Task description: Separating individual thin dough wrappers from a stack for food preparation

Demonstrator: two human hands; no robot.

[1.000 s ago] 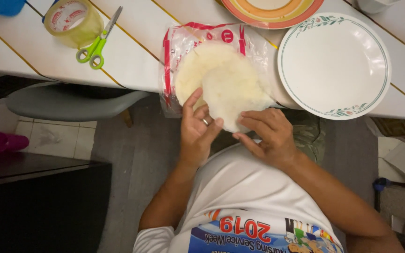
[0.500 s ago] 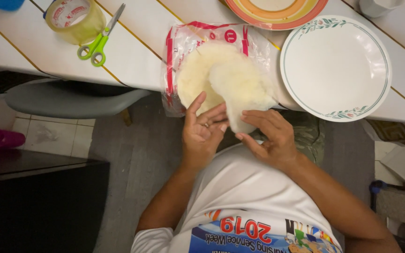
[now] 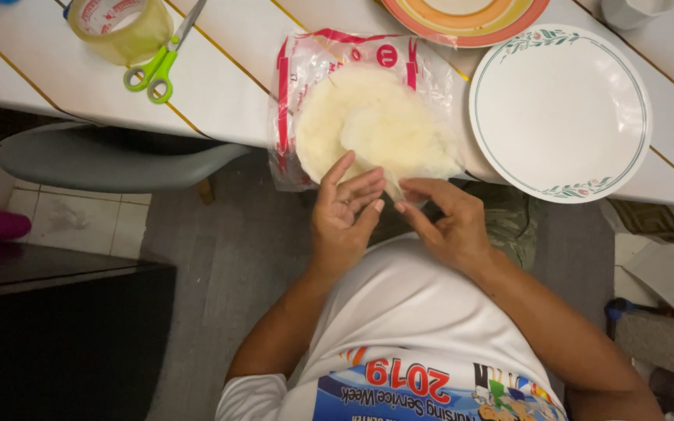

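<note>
A clear plastic bag with red print point(image 3: 306, 70) lies at the near edge of the white table point(image 3: 228, 86), holding a stack of pale round flatbreads point(image 3: 329, 117). One flatbread point(image 3: 403, 129) is lifted off the stack. My left hand point(image 3: 345, 214) and my right hand point(image 3: 442, 222) pinch its near edge between thumbs and fingers, just off the table's edge above my lap.
A white plate with a green floral rim point(image 3: 559, 109) sits right of the bag. An orange-rimmed plate point(image 3: 462, 15) lies behind it. A roll of clear tape point(image 3: 111, 23) and green-handled scissors point(image 3: 157, 70) rest at the left. A grey chair point(image 3: 111, 160) stands below.
Both hands have pulled back toward my body. The top flatbread has been peeled up from the stack and drawn toward the table's edge.
</note>
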